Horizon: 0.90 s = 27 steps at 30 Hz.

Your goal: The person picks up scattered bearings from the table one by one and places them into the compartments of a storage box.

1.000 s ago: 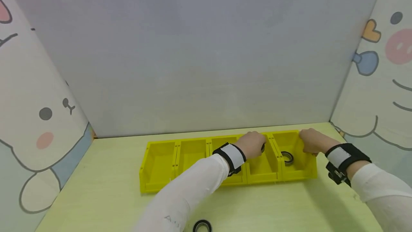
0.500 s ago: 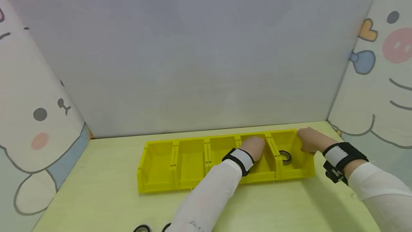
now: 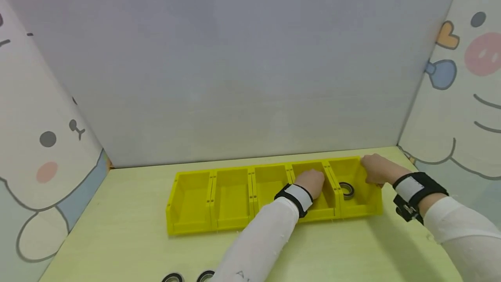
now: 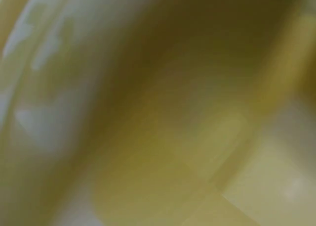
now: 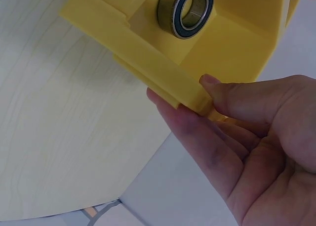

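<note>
Panel, left point(image 3: 62, 95): pale, cartoon-printed. Tabletop point(image 3: 129, 212): pale wood grain, beneath everything listed.

Bins point(image 3: 251, 186): five, yellow, joined side by side. Apparently stiff plastic, likely light and apt to slide; best held by a wall or rim.

First bearing point(image 3: 172, 276): on the tabletop, cut by the lower frame edge. Second bearing point(image 3: 205, 273): just beside it, partly behind the left sleeve point(image 3: 258, 247).

Left hand point(image 3: 310, 182): reaches into the fourth bin point(image 3: 325, 199), back of the hand uppermost; fingers hidden, wrist view blurred. Spread of the fingers and any contents cannot be told.

Third bearing point(image 3: 351, 191): in the fifth bin point(image 3: 364, 193), near its left wall. Steel with a dark face ring; probably heavy for its size, rigid, smooth and somewhat slippery, not fragile. Best taken across the outer rim, finger and thumb opposed.

Right hand point(image 3: 376, 169): closed in a pinch on the fifth bin's outer edge, thumb against fingers; no bearing in its grip.

Panel, right point(image 3: 450, 116): matching print.
</note>
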Tool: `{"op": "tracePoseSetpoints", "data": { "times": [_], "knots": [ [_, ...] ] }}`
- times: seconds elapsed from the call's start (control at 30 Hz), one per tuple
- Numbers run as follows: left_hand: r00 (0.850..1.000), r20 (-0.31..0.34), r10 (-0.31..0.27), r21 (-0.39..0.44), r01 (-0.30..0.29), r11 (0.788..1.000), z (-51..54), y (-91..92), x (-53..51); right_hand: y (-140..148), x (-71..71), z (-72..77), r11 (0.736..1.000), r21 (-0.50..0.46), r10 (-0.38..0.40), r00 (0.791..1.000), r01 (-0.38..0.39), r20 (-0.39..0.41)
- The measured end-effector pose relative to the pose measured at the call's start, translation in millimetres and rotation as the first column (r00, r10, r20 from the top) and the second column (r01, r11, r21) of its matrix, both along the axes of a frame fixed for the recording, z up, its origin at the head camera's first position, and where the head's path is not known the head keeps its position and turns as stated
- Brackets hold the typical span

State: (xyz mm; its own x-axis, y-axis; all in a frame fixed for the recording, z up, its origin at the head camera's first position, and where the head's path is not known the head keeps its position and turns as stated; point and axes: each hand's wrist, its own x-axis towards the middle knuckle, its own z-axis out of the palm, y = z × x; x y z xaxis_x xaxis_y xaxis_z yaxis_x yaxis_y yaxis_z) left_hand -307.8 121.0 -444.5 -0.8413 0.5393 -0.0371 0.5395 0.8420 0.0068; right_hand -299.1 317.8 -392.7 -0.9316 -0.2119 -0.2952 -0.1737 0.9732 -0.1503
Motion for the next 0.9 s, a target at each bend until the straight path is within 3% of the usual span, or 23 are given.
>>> {"op": "tracePoseSetpoints", "data": {
  "times": [0.27, 0.5, 0.6, 0.7, 0.8, 0.9],
  "knots": [
    [1.000, -0.018, 0.006, -0.008, -0.006, 1.000, -4.1, 1.2, -0.1, -0.2, -1.1, -1.7, 1.000, -0.003, -0.008, 1.000, 0.009, 0.007],
    [1.000, 0.000, -0.021, 0.007, 0.021, 1.000, 1.1, -3.0, 1.8, -2.3, -0.3, -1.8, 1.000, -0.018, -0.021, 1.000, 0.021, 0.020],
    [0.997, -0.035, -0.074, -0.001, 0.074, 0.997, 11.3, -9.2, 5.1, -3.4, -0.2, -1.4, 1.000, -0.015, -0.022, 1.000, 0.022, 0.022],
    [0.984, -0.089, -0.156, -0.036, 0.153, 0.988, 31.2, -21.1, 14.6, -4.2, -0.5, -1.3, 1.000, -0.014, -0.024, 1.000, 0.024, 0.021],
    [0.970, -0.112, -0.216, -0.062, 0.210, 0.976, 54.8, -39.8, 31.3, -4.6, -1.3, -1.3, 1.000, -0.010, -0.025, 0.999, 0.026, 0.021],
    [0.968, -0.104, -0.230, -0.076, 0.223, 0.972, 75.7, -63.5, 52.6, -4.3, -2.6, -1.6, 1.000, 0.002, -0.020, 1.000, 0.019, 0.014]
  ]
}}
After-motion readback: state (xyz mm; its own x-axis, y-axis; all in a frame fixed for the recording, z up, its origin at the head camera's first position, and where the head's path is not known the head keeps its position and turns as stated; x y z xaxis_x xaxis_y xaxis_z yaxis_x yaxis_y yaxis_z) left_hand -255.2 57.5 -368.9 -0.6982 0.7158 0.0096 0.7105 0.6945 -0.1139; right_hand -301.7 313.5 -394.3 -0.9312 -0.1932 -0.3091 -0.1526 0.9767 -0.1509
